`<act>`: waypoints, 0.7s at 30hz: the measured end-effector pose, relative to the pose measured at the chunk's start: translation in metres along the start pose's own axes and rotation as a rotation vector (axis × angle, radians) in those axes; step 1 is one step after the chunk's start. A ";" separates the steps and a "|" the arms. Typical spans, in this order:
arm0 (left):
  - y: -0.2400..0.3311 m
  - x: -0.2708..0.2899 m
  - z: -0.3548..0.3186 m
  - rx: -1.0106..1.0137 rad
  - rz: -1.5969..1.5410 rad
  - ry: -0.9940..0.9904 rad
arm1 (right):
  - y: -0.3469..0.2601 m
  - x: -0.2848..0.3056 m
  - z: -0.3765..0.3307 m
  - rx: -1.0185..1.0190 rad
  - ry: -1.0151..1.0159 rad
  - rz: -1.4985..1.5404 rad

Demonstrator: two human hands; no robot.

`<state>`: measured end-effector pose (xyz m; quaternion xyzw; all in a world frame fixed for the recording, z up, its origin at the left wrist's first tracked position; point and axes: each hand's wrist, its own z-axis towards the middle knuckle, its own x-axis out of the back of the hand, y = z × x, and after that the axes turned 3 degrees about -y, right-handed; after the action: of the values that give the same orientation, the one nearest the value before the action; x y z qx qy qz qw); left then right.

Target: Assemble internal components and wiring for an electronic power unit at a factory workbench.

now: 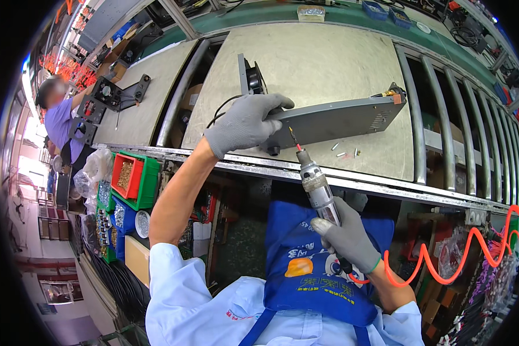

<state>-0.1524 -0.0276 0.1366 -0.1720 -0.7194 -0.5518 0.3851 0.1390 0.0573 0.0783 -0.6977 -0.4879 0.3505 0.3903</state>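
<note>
As it appears to be folded sheet metal, the panel [328,125] should handle as stiff and fairly light, its smooth coat perhaps slippery under gloves; best hold, in my judgement, is by the long edges, clear of the small fittings [393,92] at its 3 o'clock end, likely the fragile part. Appearance: dark grey, long, broad face turned toward 6 o'clock, slotted grille [379,121] near the 3 o'clock end. Location: on the pale desk [323,63], at 12 o'clock from the wearer. Left hand [245,122]: closed on the panel's 9 o'clock end. Right hand [347,236]: wrapped around a power driver [318,190], bit pointing to 11 o'clock; cannot tell whether it touches the panel
</note>
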 end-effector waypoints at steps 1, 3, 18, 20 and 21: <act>0.000 0.000 -0.001 -0.035 0.026 0.025 | -0.001 0.000 0.000 -0.001 -0.002 0.001; 0.002 0.000 -0.003 -0.066 0.053 0.050 | -0.003 0.000 0.000 -0.016 0.005 -0.021; -0.001 0.010 0.012 0.011 0.074 -0.157 | -0.001 -0.001 0.000 -0.012 -0.010 0.002; -0.005 0.011 0.014 -0.053 0.097 -0.153 | 0.000 -0.002 0.000 0.006 -0.017 0.008; -0.006 0.011 0.013 -0.050 0.099 -0.153 | 0.001 -0.002 0.000 0.023 -0.021 0.012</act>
<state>-0.1686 -0.0198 0.1395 -0.2588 -0.7234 -0.5350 0.3514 0.1389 0.0551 0.0781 -0.6924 -0.4837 0.3659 0.3909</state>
